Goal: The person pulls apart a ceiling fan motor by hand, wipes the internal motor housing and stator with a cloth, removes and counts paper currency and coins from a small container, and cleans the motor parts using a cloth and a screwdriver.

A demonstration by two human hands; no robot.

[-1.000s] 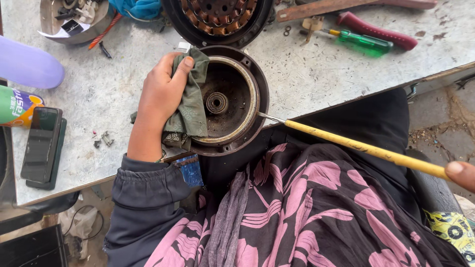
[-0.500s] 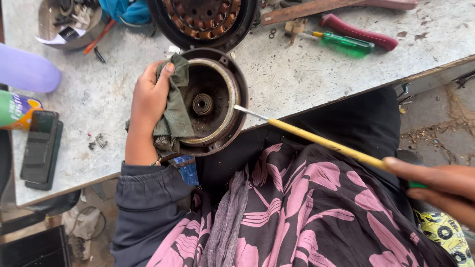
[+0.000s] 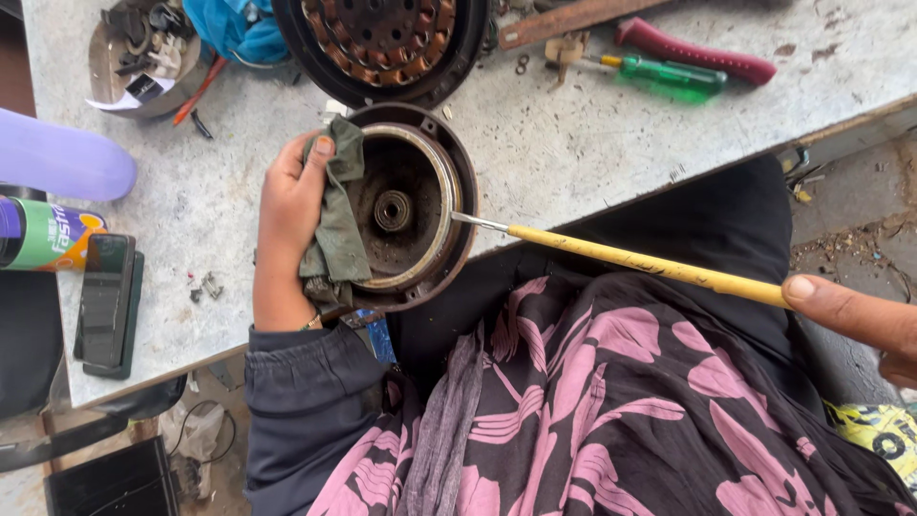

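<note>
Since a moment ago my right hand has slid back toward the frame's right edge, and the round motor housing sits lower in view, with the yellow-handled screwdriver lying at a flatter slant. Going left to right: a purple cylinder, a green spray can and a dark phone lie on the grey workbench, well apart from my work. My left hand presses a grey-green rag against the housing's left rim, fingers curled closed over the cloth. That housing rests at the bench's near edge, just in front of my lap, with a bearing at its centre. The screwdriver's metal tip touches the inner rim on the right side. My right hand holds the handle's far end, thumb on top; the other fingers are cut off, so it looks like a closed grip. Farther back lie a wound rotor and a green screwdriver.
</note>
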